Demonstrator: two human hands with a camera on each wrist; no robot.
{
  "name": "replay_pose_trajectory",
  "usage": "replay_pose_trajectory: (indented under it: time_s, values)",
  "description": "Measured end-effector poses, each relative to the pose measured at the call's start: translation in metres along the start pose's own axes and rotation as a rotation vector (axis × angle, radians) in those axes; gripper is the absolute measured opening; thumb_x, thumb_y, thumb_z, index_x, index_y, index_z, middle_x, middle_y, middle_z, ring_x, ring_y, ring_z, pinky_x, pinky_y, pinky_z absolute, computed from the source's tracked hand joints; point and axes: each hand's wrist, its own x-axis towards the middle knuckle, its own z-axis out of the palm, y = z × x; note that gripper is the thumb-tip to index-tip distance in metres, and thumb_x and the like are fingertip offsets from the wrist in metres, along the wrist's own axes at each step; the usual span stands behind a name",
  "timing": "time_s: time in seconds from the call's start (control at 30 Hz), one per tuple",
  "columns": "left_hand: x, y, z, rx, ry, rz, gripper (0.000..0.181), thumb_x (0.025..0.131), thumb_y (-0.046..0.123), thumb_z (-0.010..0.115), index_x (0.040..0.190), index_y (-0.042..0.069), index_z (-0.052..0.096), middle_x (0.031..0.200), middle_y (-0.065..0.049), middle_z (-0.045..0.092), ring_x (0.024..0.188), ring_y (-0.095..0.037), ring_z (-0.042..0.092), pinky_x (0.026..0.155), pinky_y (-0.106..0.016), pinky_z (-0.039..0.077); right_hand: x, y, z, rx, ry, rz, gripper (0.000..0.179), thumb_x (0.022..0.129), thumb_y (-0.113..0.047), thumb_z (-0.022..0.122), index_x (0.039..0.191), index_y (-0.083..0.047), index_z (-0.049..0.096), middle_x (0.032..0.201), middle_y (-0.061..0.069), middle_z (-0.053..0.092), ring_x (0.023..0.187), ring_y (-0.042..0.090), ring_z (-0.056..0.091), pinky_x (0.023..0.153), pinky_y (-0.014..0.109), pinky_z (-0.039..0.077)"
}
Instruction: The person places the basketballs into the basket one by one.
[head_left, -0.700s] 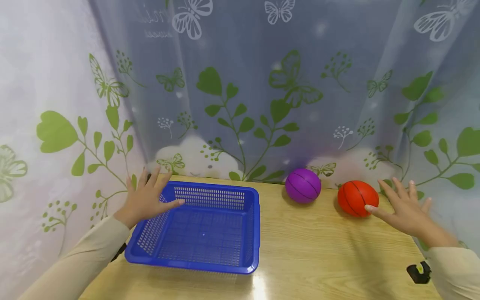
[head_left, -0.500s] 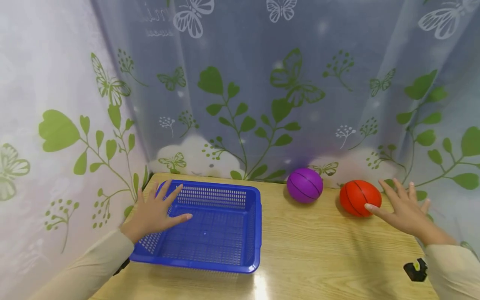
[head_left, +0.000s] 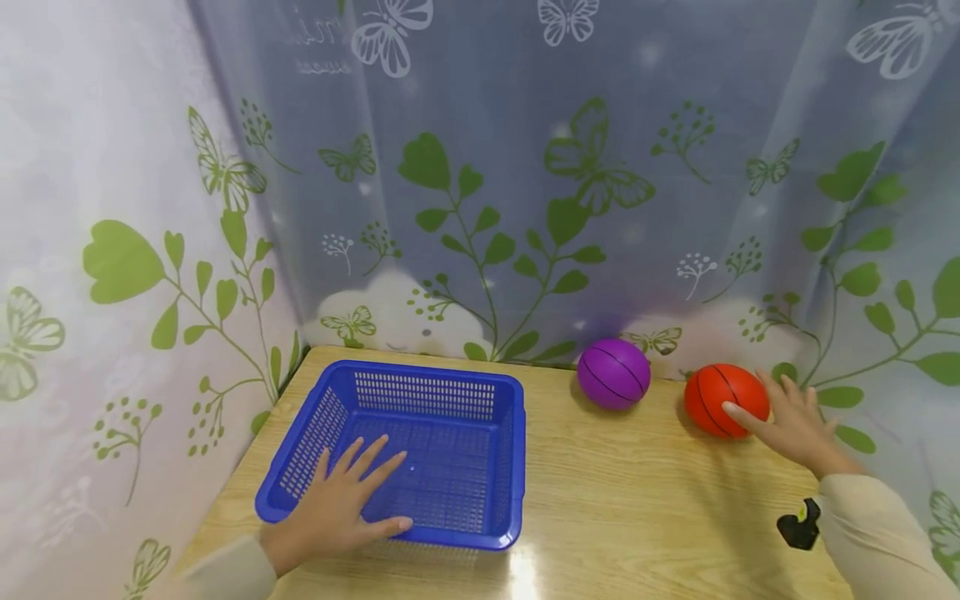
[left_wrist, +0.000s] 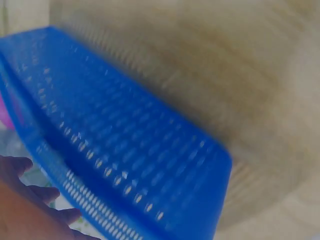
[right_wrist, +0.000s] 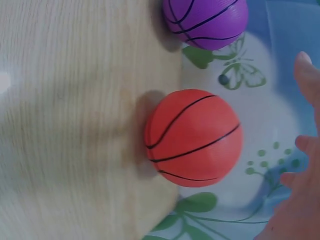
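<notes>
A blue plastic basket (head_left: 517,467) with slotted walls stands on the left of the table. My left hand (head_left: 337,508), fingers spread, hovers over its front left part and holds nothing. The basket's slotted side (left_wrist: 125,125) looks blurred in the left wrist view, with that hand's fingers (left_wrist: 40,192) beyond the rim. On the right sits a red toy basketball (head_left: 723,400). My right hand (head_left: 797,427) is spread beside it, the thumb overlapping the ball in the head view. In the right wrist view a gap shows between the red ball (right_wrist: 192,140) and the fingers (right_wrist: 307,145).
A purple toy basketball (head_left: 614,374) rests between the basket and the red ball, near the table's back edge. Behind and at both sides hangs a curtain (head_left: 487,167) with leaves and butterflies. The wooden table (head_left: 600,500) reaches up to it.
My left hand has come from the basket's back left rim toward its front and a little to the right. My right hand has shifted slightly left, closer to the red ball.
</notes>
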Motion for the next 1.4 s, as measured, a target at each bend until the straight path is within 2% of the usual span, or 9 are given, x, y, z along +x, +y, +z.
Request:
replay_pose_trajectory:
  time_s: [0.17,0.3,0.43,0.57,0.77,0.9,1.17,1.27,1.4]
  values:
    - [-0.010,0.001,0.015,-0.007,0.011,0.042,0.077,0.083,0.072,0.051,0.146,0.028,0.042,0.151,-0.009,0.039,0.133,-0.045,0.037,0.100,-0.076,0.025,0.012,0.012,0.013,0.022,0.015,0.024,0.094,0.094,-0.058,0.043,0.151,0.001,-0.004,0.144,0.046,-0.011,0.124,0.072,-0.018,0.076,0.091,0.001]
    - [-0.014,-0.001,0.023,-0.031,0.002,0.040,0.072,0.085,0.070,0.050,0.144,0.028,0.045,0.147,-0.009,0.044,0.129,-0.043,0.043,0.096,-0.071,0.035,0.025,0.018,0.029,0.080,0.076,0.021,0.095,0.094,-0.055,0.046,0.150,0.004,-0.002,0.145,0.046,-0.007,0.126,0.071,-0.011,0.080,0.089,0.005]
    - [-0.016,-0.005,0.029,-0.015,0.043,0.082,0.065,0.087,0.066,0.052,0.139,0.026,0.052,0.133,-0.006,0.056,0.116,-0.032,0.056,0.087,-0.058,0.048,0.031,0.021,0.046,0.143,0.143,0.025,0.094,0.094,-0.050,0.050,0.149,0.008,0.002,0.143,0.047,0.002,0.128,0.068,-0.002,0.087,0.084,0.014]
    - [-0.017,-0.006,0.031,0.022,0.095,0.140,0.057,0.087,0.061,0.056,0.129,0.022,0.061,0.115,-0.001,0.066,0.101,-0.022,0.063,0.077,-0.045,0.055,0.032,0.024,0.055,0.196,0.194,0.045,0.093,0.093,-0.046,0.052,0.148,0.011,0.003,0.140,0.046,0.005,0.128,0.065,-0.002,0.091,0.079,0.015]
    - [-0.017,-0.005,0.032,0.024,0.042,0.129,0.049,0.088,0.060,0.055,0.112,0.020,0.070,0.104,-0.001,0.072,0.094,-0.022,0.068,0.072,-0.041,0.057,0.037,0.029,0.062,0.207,0.198,0.094,0.094,0.093,-0.049,0.051,0.149,0.009,0.001,0.144,0.045,-0.002,0.130,0.064,-0.004,0.094,0.079,0.015]
    - [-0.017,-0.006,0.035,0.027,0.064,0.142,0.043,0.088,0.059,0.057,0.103,0.022,0.073,0.098,0.005,0.072,0.090,-0.016,0.068,0.070,-0.036,0.056,0.038,0.034,0.067,0.218,0.176,0.120,0.095,0.093,-0.049,0.051,0.149,0.006,-0.002,0.146,0.042,-0.008,0.129,0.067,-0.002,0.093,0.080,0.018]
    - [-0.015,-0.007,0.035,0.018,0.099,0.166,0.037,0.086,0.060,0.059,0.091,0.026,0.072,0.087,0.012,0.069,0.081,-0.010,0.066,0.063,-0.031,0.054,0.036,0.037,0.074,0.249,0.179,0.180,0.097,0.092,-0.048,0.053,0.150,0.002,-0.006,0.145,0.044,-0.009,0.129,0.068,0.001,0.096,0.078,0.017]
    - [-0.015,-0.007,0.035,-0.016,0.116,0.170,0.034,0.085,0.060,0.061,0.089,0.028,0.072,0.087,0.015,0.068,0.080,-0.007,0.066,0.063,-0.029,0.054,0.035,0.036,0.076,0.246,0.221,0.206,0.093,0.092,-0.046,0.054,0.150,0.004,0.001,0.142,0.044,-0.002,0.126,0.067,0.005,0.094,0.076,0.020]
    - [-0.015,-0.011,0.031,-0.112,0.139,0.172,0.030,0.086,0.055,0.062,0.095,0.028,0.071,0.093,0.017,0.067,0.086,-0.005,0.064,0.069,-0.030,0.055,0.035,0.035,0.081,0.233,0.336,0.186,0.077,0.092,-0.034,0.059,0.145,0.007,0.022,0.139,0.044,0.012,0.127,0.063,0.009,0.095,0.072,0.016]
